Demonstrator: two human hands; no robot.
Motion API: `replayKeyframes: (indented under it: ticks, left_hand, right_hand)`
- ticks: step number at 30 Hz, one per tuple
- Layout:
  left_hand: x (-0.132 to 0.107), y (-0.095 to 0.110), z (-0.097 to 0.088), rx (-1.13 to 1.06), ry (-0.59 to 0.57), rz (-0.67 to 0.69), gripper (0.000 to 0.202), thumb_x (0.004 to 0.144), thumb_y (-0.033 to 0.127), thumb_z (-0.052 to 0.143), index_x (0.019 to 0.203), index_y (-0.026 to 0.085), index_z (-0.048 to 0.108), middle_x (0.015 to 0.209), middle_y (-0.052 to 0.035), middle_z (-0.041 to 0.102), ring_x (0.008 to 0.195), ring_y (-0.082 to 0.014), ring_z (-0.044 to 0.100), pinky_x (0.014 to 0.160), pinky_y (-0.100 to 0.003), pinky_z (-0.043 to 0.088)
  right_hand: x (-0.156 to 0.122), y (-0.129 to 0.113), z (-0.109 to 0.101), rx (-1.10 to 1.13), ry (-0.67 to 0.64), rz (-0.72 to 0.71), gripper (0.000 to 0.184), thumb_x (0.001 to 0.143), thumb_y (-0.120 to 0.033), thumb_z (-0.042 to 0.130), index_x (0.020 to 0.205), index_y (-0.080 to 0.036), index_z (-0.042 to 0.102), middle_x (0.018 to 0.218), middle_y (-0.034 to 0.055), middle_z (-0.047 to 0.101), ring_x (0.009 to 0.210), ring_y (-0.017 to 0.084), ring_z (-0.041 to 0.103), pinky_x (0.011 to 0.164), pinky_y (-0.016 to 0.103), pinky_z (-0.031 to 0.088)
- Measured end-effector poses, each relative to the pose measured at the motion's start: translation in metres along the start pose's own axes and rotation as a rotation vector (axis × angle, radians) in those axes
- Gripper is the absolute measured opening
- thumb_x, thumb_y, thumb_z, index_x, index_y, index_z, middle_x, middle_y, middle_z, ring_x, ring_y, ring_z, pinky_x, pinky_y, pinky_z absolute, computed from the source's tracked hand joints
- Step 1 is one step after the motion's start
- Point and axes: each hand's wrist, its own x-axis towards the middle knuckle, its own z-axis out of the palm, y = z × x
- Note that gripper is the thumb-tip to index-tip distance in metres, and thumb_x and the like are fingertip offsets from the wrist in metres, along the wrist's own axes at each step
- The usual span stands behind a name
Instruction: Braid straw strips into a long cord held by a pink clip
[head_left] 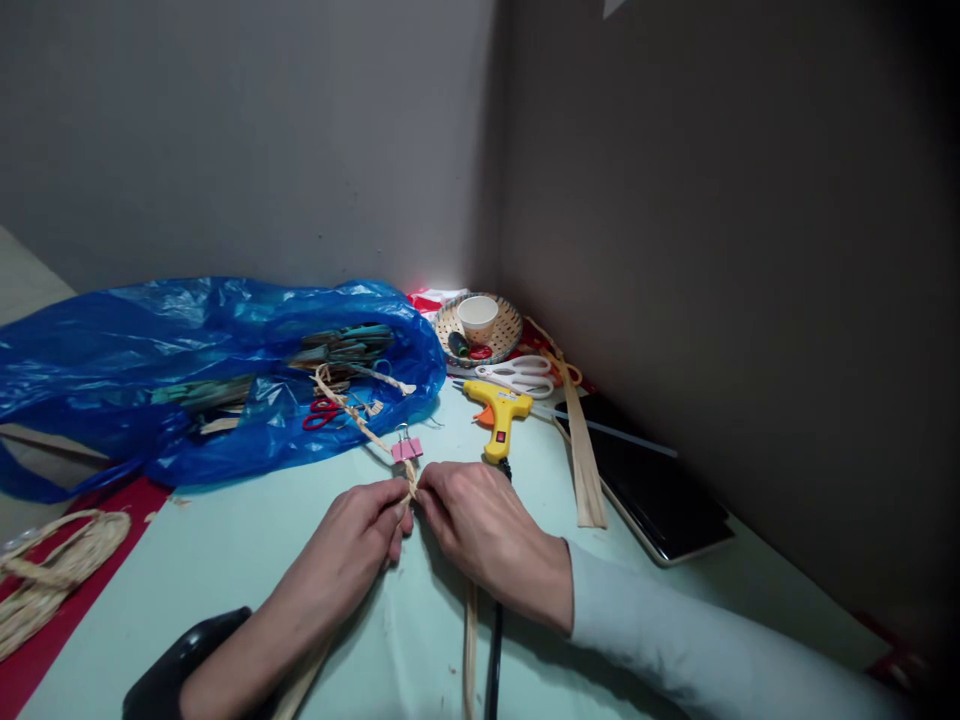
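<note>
My left hand (373, 525) and my right hand (484, 525) meet over the table, each with its fingers pinched on a pale braid (410, 472) of flat plant fibre. Just beyond my fingertips a pink binder clip (407, 450) grips this braid. Past the clip, the finished length runs back left onto a blue plastic bag. One loose fibre strip (470, 650) hangs toward me from under my right hand, and another strip (304, 680) shows below my left forearm. The spot where the strands cross is partly covered by my fingers.
Behind my right hand lie a yellow glue gun (499, 410) and white-handled scissors (517, 375). A woven basket (510, 325) holds a white cup (478, 318). The blue bag (225, 330) bears red-handled scissors (321, 414). At right is a black tablet-like object (667, 500); coiled braid (60, 570) lies left.
</note>
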Motion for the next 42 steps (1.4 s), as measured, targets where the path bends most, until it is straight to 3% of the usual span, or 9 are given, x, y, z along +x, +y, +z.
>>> replayKeyframes:
  ticks: [3, 8, 14, 19, 24, 27, 33, 38, 42]
  left_hand:
    - [-0.001, 0.001, 0.004, 0.004, 0.010, 0.034, 0.020, 0.085, 0.027, 0.047, 0.069, 0.021, 0.056, 0.055, 0.0046, 0.053, 0.053, -0.0157, 0.049, 0.055, -0.026, 0.037]
    - [0.001, 0.002, 0.007, -0.119, 0.137, 0.039, 0.023, 0.082, 0.034, 0.054, 0.064, 0.020, 0.055, 0.064, 0.0035, 0.054, 0.060, -0.0149, 0.045, 0.056, -0.025, 0.034]
    - [0.006, -0.002, 0.007, -0.285, 0.064, -0.088, 0.028, 0.080, 0.042, 0.056, 0.066, 0.019, 0.054, 0.048, 0.0104, 0.030, 0.044, -0.0086, 0.021, 0.044, -0.023, 0.014]
    - [0.006, 0.001, 0.008, -0.428, 0.011, -0.132, 0.028, 0.078, 0.043, 0.060, 0.069, 0.017, 0.056, 0.047, 0.0115, 0.030, 0.044, -0.0066, 0.015, 0.043, -0.023, 0.011]
    - [0.004, 0.000, 0.010, -0.320, 0.078, -0.128, 0.030, 0.078, 0.045, 0.062, 0.068, 0.018, 0.055, 0.047, 0.0115, 0.030, 0.043, -0.0067, 0.020, 0.043, -0.021, 0.012]
    - [0.004, -0.002, 0.011, -0.347, 0.116, -0.130, 0.024, 0.075, 0.040, 0.066, 0.072, 0.018, 0.057, 0.053, 0.0091, 0.041, 0.045, -0.0072, 0.028, 0.043, -0.020, 0.018]
    - [0.008, -0.012, 0.013, -0.466, 0.136, -0.130, 0.026, 0.068, 0.037, 0.073, 0.070, 0.017, 0.057, 0.062, 0.0046, 0.054, 0.058, -0.0118, 0.048, 0.054, -0.021, 0.036]
    - [0.010, -0.014, 0.016, -0.463, 0.122, -0.165, 0.029, 0.068, 0.037, 0.073, 0.066, 0.019, 0.051, 0.048, 0.0109, 0.041, 0.039, -0.0042, 0.029, 0.040, -0.015, 0.019]
    - [0.011, -0.015, 0.017, -0.454, 0.104, -0.174, 0.036, 0.068, 0.043, 0.071, 0.057, 0.017, 0.049, 0.042, 0.0107, 0.040, 0.033, 0.0000, 0.016, 0.037, -0.015, 0.007]
  right_hand:
    - [-0.002, 0.002, 0.003, -0.098, 0.006, -0.020, 0.020, 0.094, -0.024, 0.043, 0.085, -0.017, 0.059, 0.074, 0.0057, 0.067, 0.059, 0.016, 0.057, 0.054, 0.030, 0.021]
    - [-0.003, 0.001, 0.002, -0.138, -0.006, -0.008, 0.020, 0.095, -0.025, 0.042, 0.087, -0.016, 0.059, 0.070, 0.0059, 0.066, 0.054, 0.015, 0.053, 0.052, 0.030, 0.018]
    - [0.004, 0.006, -0.013, 0.105, -0.095, -0.005, 0.024, 0.094, -0.022, 0.045, 0.079, -0.015, 0.063, 0.069, 0.0040, 0.064, 0.064, 0.014, 0.054, 0.059, 0.025, 0.029]
    - [0.011, 0.013, -0.021, 0.355, -0.223, -0.027, 0.029, 0.090, -0.012, 0.044, 0.071, -0.014, 0.066, 0.067, 0.0022, 0.067, 0.061, 0.011, 0.055, 0.062, 0.022, 0.034]
    - [0.002, 0.006, -0.018, 0.056, -0.114, -0.003, 0.026, 0.092, -0.019, 0.045, 0.075, -0.014, 0.064, 0.067, 0.0055, 0.066, 0.061, 0.014, 0.055, 0.056, 0.026, 0.028]
    - [-0.005, -0.001, -0.014, -0.125, -0.051, -0.042, 0.025, 0.092, -0.023, 0.044, 0.077, -0.015, 0.063, 0.066, 0.0074, 0.066, 0.054, 0.015, 0.053, 0.052, 0.029, 0.021]
    - [-0.007, -0.003, -0.010, -0.190, -0.034, -0.101, 0.020, 0.088, -0.022, 0.044, 0.079, -0.016, 0.061, 0.069, 0.0086, 0.068, 0.053, 0.017, 0.056, 0.050, 0.030, 0.021]
    - [-0.005, -0.002, -0.016, -0.232, -0.058, -0.085, 0.024, 0.090, -0.029, 0.044, 0.082, -0.018, 0.064, 0.070, 0.0082, 0.069, 0.054, 0.018, 0.057, 0.048, 0.029, 0.024]
    - [0.002, 0.014, -0.054, -0.384, 0.071, 0.080, 0.024, 0.092, -0.037, 0.049, 0.083, -0.021, 0.065, 0.076, 0.0049, 0.071, 0.067, 0.019, 0.064, 0.055, 0.026, 0.035]
